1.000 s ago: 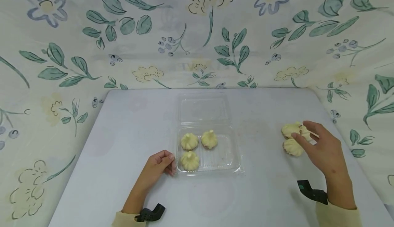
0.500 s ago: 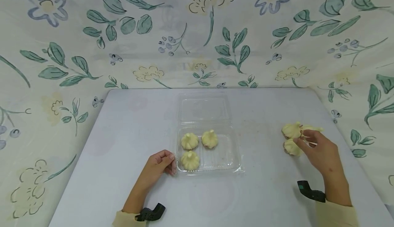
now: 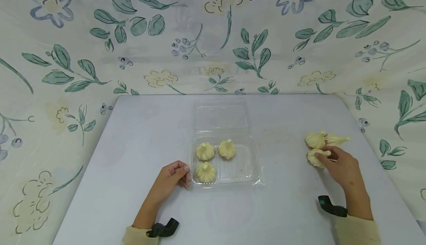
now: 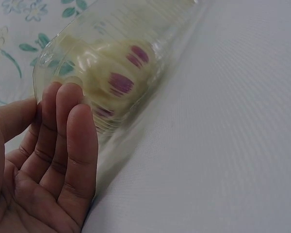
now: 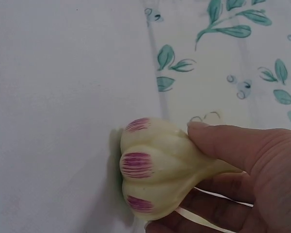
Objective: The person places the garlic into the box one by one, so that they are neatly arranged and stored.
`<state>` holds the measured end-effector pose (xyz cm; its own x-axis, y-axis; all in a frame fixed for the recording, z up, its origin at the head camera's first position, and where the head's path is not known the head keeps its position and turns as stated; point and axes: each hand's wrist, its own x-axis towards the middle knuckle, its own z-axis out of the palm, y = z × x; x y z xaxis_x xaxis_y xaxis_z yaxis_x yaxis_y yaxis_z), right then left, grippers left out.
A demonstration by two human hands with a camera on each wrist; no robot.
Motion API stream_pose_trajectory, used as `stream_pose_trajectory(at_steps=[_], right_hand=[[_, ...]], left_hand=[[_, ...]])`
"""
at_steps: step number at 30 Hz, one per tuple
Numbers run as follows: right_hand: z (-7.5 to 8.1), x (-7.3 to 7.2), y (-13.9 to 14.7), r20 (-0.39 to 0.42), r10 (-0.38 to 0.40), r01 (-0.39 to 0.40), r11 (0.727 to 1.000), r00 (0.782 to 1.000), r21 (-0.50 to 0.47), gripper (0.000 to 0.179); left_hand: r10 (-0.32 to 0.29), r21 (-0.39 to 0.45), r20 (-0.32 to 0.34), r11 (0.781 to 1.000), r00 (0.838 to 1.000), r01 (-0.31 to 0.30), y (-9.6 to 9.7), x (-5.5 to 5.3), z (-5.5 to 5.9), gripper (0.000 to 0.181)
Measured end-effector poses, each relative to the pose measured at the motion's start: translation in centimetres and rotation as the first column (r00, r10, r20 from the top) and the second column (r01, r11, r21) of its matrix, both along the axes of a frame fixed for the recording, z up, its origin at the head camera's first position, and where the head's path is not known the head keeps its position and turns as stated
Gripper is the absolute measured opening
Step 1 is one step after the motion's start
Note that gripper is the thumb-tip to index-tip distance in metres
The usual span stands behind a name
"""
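My left hand point(image 3: 173, 175) pinches the left rim of a clear plastic clamshell box point(image 3: 237, 167), thumb on one side and fingers on the other in the left wrist view. Three garlic bulbs stand in the box: back left point(image 3: 205, 151), front left point(image 3: 205, 172) and back middle point(image 3: 227, 149). At the right, my right hand point(image 3: 344, 167) grips the neck end of another garlic bulb point(image 5: 153, 167), thumb on top and fingers beneath. This bulb is pale yellow with purple streaks and lies on its side. Two more garlic bulbs, one point(image 3: 314, 140) beside the other point(image 3: 335, 140), lie just behind it.
The box's lid point(image 3: 220, 117) is folded back flat on the white table point(image 3: 139, 134). Flowered cloth point(image 3: 186, 34) rises behind the table and hangs along its sides. Each wrist wears a black camera mount.
My right hand has come down and to the left, onto the nearest bulb of the right-hand group, and now grips it; that bulb's neck has turned to the right. The left hand stays still.
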<state>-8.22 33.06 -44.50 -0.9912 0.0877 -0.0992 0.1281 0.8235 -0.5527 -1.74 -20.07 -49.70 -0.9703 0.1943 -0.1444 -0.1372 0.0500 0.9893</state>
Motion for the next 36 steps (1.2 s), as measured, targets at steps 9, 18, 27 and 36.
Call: stream_pose_trajectory(at_steps=[9, 18, 27, 36], right_hand=[[-0.5, 0.5, 0.1, 0.021, -0.031, 0.031, 0.999, 0.999, -0.010, 0.065], [-0.5, 1.1, 0.1, 0.111, -0.020, 0.024, 0.999, 0.994, -0.042, 0.091], [-0.6, 1.3, 0.0, 0.110, -0.010, 0.015, 0.999, 0.994, -0.043, 0.086], [-0.8, 1.4, 0.0, 0.106, -0.001, 0.004, 1.000, 0.994, -0.031, 0.087]], left_hand=[[0.007, -0.006, 0.007, 1.000, 1.000, -0.007, 0.0, 0.0, 0.0, 0.030], [0.000, 0.002, 0.007, 1.000, 1.000, 0.000, -0.1, 0.0, -0.1, 0.031], [0.009, -0.002, 0.004, 1.000, 1.000, -0.009, 0.0, 0.0, 0.0, 0.031], [0.007, -0.002, 0.002, 1.000, 1.000, -0.007, 0.0, 0.0, 0.0, 0.031]])
